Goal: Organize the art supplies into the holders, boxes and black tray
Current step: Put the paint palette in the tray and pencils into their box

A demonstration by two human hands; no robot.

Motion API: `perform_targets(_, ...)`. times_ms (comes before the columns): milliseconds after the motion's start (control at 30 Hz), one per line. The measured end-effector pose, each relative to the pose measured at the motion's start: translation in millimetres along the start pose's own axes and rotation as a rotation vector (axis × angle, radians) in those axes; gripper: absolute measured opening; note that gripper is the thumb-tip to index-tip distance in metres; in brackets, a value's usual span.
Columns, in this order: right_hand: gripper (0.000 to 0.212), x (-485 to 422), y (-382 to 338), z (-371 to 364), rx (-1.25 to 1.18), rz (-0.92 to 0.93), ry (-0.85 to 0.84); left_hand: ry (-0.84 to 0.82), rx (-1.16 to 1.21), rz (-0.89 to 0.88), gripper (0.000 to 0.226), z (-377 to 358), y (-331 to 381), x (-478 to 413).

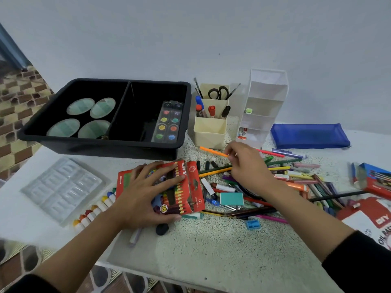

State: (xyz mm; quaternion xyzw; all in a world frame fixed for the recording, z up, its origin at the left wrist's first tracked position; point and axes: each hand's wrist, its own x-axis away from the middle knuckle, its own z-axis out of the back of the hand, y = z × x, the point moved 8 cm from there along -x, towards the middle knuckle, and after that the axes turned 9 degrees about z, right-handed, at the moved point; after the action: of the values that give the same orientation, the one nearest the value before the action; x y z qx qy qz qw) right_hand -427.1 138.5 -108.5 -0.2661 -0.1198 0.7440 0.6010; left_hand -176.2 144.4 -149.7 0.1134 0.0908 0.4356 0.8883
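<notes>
A red crayon box (190, 187) lies on the table in front of the black tray (63, 136), and my left hand (146, 191) presses flat on it with the thumb curled under its near edge. My right hand (247, 166) pinches one end of an orange pen (211, 150) just above the pile of loose pens and pencils (296, 178). The black tray holds several round green palettes (80, 117) on its left side and a watercolour set (168, 123) on its right. A cream holder (209, 132) with scissors, brushes and markers stands beside it.
A white tiered organizer (262, 106) stands right of the cream holder, a blue pouch (309, 135) beyond it. A clear plastic insert (61, 187) and a row of oil pastels (95, 210) lie at left. A teal eraser (231, 198), a blue sharpener (252, 224) and more boxes (376, 182) lie right.
</notes>
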Motion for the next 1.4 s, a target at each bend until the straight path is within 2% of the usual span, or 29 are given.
perform_targets(100, 0.018, 10.2, -9.5, -3.8, -0.103, 0.084, -0.079, -0.01, -0.008, 0.006, 0.095, -2.7, -0.2, -1.0)
perform_targets(233, 0.016, 23.7, -10.8, -5.0, -0.007, 0.191, -0.158, 0.021, 0.003, 0.003, 0.094, -1.4, 0.2, -0.2)
perform_targets(367, 0.015, 27.7, -12.3, -2.2, -0.073, 0.164, -0.107, 0.051, 0.062, 0.01, 0.095, 1.3, -0.8, 1.1)
perform_targets(433, 0.022, 26.1, -17.8, -2.4, -0.123, 0.163, -0.101, 0.038, 0.039, 0.005, 0.096, 0.5, -0.4, 0.3)
perform_targets(533, 0.02, 23.6, -29.1, -8.2, -0.159, 0.173, -0.124, 0.003, -0.007, -0.011, 0.094, -1.0, 0.8, -1.2)
perform_targets(700, 0.015, 16.0, -34.6, 0.9, -0.365, 0.063, 0.022, -0.032, -0.039, -0.001, 0.092, -1.3, -0.7, -2.8)
perform_targets(800, 0.009, 15.5, -53.6, -1.1, -0.311, 0.149, -0.012, -0.046, -0.078, -0.008, 0.091, -2.1, 0.1, -2.2)
perform_targets(867, 0.013, 16.8, -60.7, 0.7, -0.297, 0.182, 0.019, -0.056, -0.092, -0.009, 0.091, -2.2, 0.4, -2.5)
perform_targets(933, 0.019, 16.0, -52.7, 2.6, -0.4, 0.084, 0.058, -0.053, -0.093, -0.007, 0.091, -1.3, 0.5, -2.5)
perform_targets(1000, 0.02, 16.3, -38.3, 0.0, -0.62, -0.088, 0.08, -0.047, -0.091, -0.006, 0.091, -0.4, 1.0, -2.3)
perform_targets(1133, 0.01, 29.0, -14.9, -21.5, -1.08, -0.358, 0.097, -0.044, -0.075, -0.006, 0.091, 0.8, 3.7, -2.8)
perform_targets(1267, 0.015, 43.6, -10.6, -38.7, -1.294, -0.44, -0.003, -0.032, -0.061, -0.017, 0.092, 2.9, 6.2, -4.1)
perform_targets(1400, 0.014, 46.4, -13.7, -39.6, -1.327, -0.435, -0.153, -0.006, -0.043, -0.04, 0.092, 6.1, 8.0, -3.7)
